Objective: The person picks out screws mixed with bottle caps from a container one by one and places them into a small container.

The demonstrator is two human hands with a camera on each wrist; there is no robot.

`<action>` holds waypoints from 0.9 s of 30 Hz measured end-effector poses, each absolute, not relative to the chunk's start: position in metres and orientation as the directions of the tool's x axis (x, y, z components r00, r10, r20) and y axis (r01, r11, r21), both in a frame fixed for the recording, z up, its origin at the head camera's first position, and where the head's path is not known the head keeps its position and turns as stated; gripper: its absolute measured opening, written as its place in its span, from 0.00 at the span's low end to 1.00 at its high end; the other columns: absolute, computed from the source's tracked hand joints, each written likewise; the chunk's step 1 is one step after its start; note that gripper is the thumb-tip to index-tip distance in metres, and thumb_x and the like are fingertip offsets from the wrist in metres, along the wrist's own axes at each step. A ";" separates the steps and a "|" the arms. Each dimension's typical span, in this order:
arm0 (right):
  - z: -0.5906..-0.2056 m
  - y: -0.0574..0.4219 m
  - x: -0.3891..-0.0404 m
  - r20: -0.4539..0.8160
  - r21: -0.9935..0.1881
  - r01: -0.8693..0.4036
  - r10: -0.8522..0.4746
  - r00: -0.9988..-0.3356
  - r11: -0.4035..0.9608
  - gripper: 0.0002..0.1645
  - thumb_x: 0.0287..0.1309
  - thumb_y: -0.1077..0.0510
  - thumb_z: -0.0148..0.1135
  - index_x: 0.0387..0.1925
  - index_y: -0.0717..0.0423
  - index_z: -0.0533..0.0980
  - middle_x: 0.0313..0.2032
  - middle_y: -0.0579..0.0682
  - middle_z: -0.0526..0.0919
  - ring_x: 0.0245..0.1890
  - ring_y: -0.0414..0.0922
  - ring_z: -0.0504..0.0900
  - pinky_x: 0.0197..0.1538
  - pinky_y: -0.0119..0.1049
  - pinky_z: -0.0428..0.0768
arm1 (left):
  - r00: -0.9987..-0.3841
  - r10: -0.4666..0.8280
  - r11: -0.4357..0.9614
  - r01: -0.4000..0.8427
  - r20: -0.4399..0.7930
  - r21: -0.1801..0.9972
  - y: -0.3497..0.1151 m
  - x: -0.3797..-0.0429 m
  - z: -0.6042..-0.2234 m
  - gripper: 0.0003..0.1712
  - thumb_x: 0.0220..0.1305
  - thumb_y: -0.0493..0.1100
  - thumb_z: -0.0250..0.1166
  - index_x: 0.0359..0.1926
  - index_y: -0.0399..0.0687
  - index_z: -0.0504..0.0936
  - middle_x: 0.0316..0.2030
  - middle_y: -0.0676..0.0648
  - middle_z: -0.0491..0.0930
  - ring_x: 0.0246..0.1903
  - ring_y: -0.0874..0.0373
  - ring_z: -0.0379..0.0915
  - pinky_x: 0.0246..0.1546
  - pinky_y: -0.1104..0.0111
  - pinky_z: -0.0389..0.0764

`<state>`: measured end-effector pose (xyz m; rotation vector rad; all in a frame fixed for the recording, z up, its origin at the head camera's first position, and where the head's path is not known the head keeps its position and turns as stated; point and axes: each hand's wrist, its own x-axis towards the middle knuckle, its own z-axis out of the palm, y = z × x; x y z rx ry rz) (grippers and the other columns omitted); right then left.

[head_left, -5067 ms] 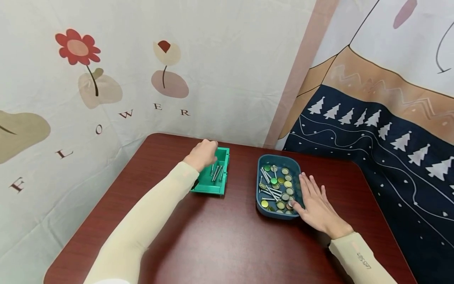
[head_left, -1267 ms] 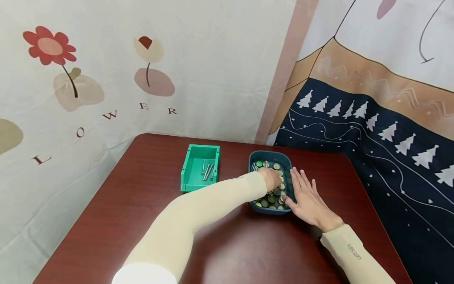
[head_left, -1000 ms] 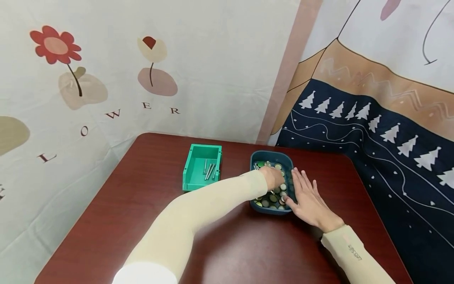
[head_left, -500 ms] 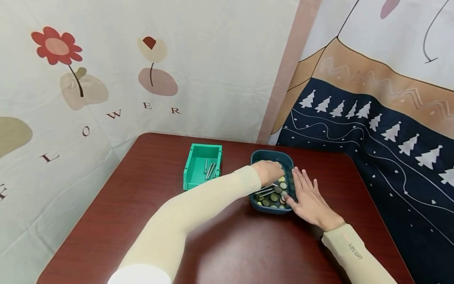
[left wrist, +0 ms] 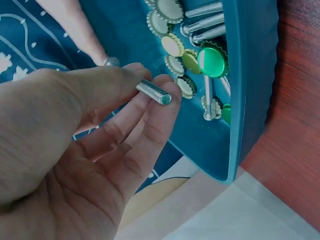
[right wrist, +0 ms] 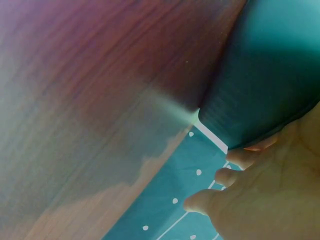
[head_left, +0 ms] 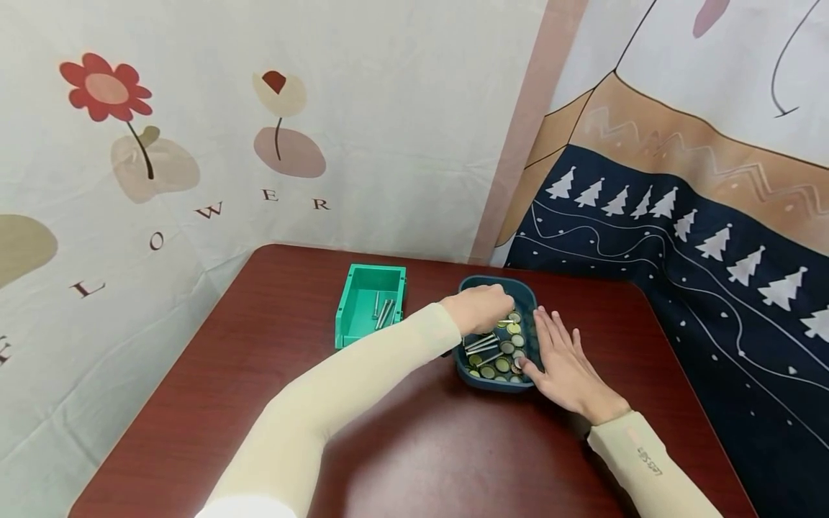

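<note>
Bolt (left wrist: 155, 93) is in my left hand (head_left: 478, 308): the thumb and fingertips pinch it, and its threaded end sticks out between them. I hold it above the far part of the blue bin (head_left: 495, 385), which stands near the far edge of the table (head_left: 259, 309), closer to its far right corner. My right hand (head_left: 573, 378) lies along the bin's right wall, with fingers straight and thumb apart from them, over the rim. Inside the bin lie bottle caps (head_left: 503, 365) and other bolts (head_left: 482, 344). Nearer to the table's far left corner is the green tray (head_left: 359, 309), with a few bolts (head_left: 385, 314) by its right wall.
</note>
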<state>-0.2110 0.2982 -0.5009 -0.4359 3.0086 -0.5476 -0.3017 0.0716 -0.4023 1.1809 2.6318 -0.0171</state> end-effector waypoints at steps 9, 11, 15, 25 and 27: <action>-0.502 0.297 -0.209 -0.007 -0.366 -0.256 -0.278 -0.961 0.895 0.61 0.86 0.39 0.62 0.96 0.62 0.41 0.96 0.65 0.41 0.95 0.74 0.39 0.87 0.88 0.41 | -0.697 0.702 0.707 0.656 -0.147 0.265 0.053 -0.305 -0.405 0.24 0.86 0.38 0.70 0.78 0.46 0.82 0.67 0.44 0.89 0.64 0.55 0.90 0.65 0.64 0.92; -0.501 0.297 -0.209 -0.003 -0.360 -0.258 -0.278 -0.961 0.896 0.61 0.86 0.38 0.62 0.96 0.63 0.41 0.96 0.65 0.42 0.95 0.74 0.39 0.87 0.87 0.42 | -0.709 0.692 0.706 0.628 -0.132 0.328 0.047 -0.305 -0.405 0.27 0.86 0.37 0.69 0.80 0.46 0.80 0.71 0.42 0.88 0.66 0.54 0.89 0.68 0.61 0.92; -0.499 0.297 -0.209 0.007 -0.357 -0.265 -0.282 -0.960 0.896 0.61 0.86 0.38 0.61 0.96 0.63 0.42 0.96 0.66 0.42 0.95 0.75 0.40 0.87 0.88 0.43 | -0.725 0.682 0.687 0.590 -0.096 0.423 0.035 -0.305 -0.405 0.27 0.87 0.35 0.66 0.81 0.48 0.77 0.66 0.39 0.89 0.61 0.55 0.89 0.66 0.61 0.93; -0.501 0.297 -0.210 0.001 -0.353 -0.259 -0.277 -0.961 0.899 0.61 0.86 0.37 0.61 0.96 0.62 0.42 0.96 0.65 0.43 0.95 0.74 0.40 0.87 0.88 0.43 | -0.742 0.670 0.647 0.583 -0.002 0.492 0.005 -0.311 -0.408 0.23 0.85 0.34 0.68 0.75 0.49 0.80 0.48 0.44 0.89 0.44 0.56 0.83 0.51 0.66 0.90; -0.500 0.297 -0.209 0.000 -0.352 -0.258 -0.276 -0.961 0.900 0.61 0.86 0.37 0.61 0.96 0.62 0.42 0.96 0.65 0.43 0.95 0.74 0.40 0.87 0.87 0.43 | -0.751 0.661 0.648 0.575 0.007 0.500 -0.001 -0.312 -0.408 0.22 0.85 0.34 0.67 0.74 0.49 0.80 0.49 0.44 0.89 0.45 0.55 0.83 0.52 0.65 0.90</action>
